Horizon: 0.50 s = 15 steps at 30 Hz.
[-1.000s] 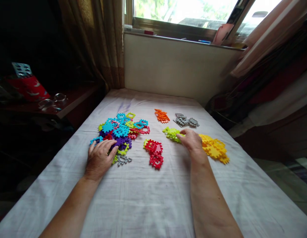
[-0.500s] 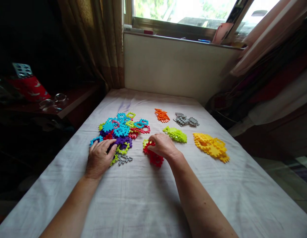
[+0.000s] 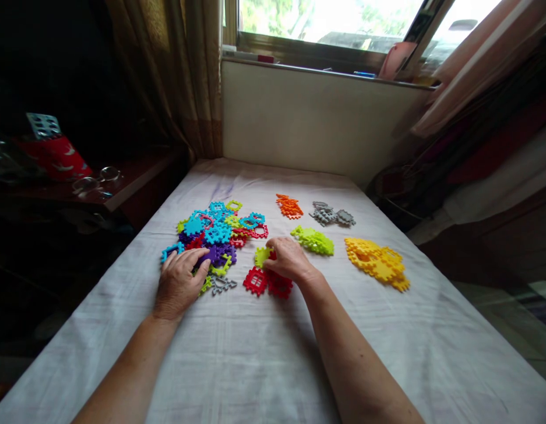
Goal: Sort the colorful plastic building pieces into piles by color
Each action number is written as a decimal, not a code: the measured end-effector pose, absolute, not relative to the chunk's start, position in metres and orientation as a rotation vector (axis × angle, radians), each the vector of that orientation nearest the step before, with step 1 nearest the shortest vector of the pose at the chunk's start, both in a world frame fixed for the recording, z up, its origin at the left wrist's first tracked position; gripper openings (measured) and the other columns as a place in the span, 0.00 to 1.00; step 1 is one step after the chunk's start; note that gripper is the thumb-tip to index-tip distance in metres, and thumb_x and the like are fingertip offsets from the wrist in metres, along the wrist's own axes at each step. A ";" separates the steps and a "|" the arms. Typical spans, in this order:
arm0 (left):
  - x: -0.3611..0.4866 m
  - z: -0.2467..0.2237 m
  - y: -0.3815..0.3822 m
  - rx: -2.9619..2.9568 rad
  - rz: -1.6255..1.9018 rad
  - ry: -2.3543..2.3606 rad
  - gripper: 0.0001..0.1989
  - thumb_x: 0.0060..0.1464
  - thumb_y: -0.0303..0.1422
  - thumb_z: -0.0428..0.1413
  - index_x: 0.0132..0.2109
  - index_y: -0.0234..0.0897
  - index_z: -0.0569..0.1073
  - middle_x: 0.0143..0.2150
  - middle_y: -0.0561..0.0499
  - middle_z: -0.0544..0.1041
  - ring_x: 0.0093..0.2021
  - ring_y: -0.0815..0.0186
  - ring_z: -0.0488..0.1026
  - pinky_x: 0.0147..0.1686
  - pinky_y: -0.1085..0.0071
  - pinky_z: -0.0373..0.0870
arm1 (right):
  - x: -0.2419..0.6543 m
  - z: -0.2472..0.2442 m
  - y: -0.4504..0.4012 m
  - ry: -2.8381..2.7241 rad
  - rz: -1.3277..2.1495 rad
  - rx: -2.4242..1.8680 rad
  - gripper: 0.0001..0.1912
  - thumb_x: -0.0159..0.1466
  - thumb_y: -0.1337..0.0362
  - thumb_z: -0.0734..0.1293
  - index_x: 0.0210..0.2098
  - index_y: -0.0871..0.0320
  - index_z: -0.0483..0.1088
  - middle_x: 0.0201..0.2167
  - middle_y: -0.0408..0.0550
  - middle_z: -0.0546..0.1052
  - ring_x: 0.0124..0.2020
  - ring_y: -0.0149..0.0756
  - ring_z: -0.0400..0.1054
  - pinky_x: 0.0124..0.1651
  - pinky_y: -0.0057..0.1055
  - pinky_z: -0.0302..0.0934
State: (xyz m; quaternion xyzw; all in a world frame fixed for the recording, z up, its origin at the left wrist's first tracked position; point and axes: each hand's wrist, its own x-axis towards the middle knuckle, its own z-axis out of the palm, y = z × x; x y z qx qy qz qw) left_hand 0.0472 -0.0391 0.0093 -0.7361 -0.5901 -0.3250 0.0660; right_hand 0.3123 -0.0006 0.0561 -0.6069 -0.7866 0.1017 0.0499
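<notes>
The left hand (image 3: 181,284) rests at the mixed pile (image 3: 216,228); the right hand (image 3: 288,259) is at a lime piece (image 3: 261,257), beside red pieces (image 3: 255,281) on the sheet (image 3: 220,353). Whether either grip pinches anything, I cannot tell.

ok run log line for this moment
left hand: on mixed interlocking tile pile | right hand: at lime tile | red windowed tile: flat on sheet

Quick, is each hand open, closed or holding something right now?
Left hand: loosely curled at the mixed pile; can't tell if it's gripping.
Right hand: partly closed at the lime piece; can't tell if it's pinched.
</notes>
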 end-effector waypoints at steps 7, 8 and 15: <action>0.046 0.008 -0.038 -2.218 -1.031 -1.765 0.16 0.62 0.41 0.48 0.47 0.41 0.77 0.46 0.47 0.82 0.47 0.56 0.78 0.58 0.54 0.65 | 0.314 0.034 0.015 -1.839 0.628 -1.553 0.06 0.57 0.67 0.63 0.33 0.55 0.72 0.33 0.42 0.78 0.34 0.32 0.70 0.40 0.29 0.63; 0.046 0.008 -0.038 -2.221 -1.039 -1.766 0.16 0.62 0.41 0.48 0.47 0.42 0.76 0.46 0.47 0.82 0.47 0.57 0.78 0.57 0.55 0.65 | 0.317 0.031 0.018 -1.729 0.737 -1.497 0.05 0.55 0.66 0.64 0.31 0.55 0.70 0.30 0.41 0.77 0.31 0.31 0.70 0.38 0.28 0.64; 0.047 0.010 -0.038 -2.232 -1.071 -1.796 0.16 0.61 0.41 0.48 0.46 0.43 0.77 0.45 0.49 0.82 0.47 0.57 0.77 0.57 0.56 0.66 | 0.335 0.027 0.027 -1.184 1.187 -1.194 0.19 0.44 0.51 0.73 0.29 0.55 0.66 0.25 0.40 0.74 0.29 0.33 0.70 0.35 0.31 0.66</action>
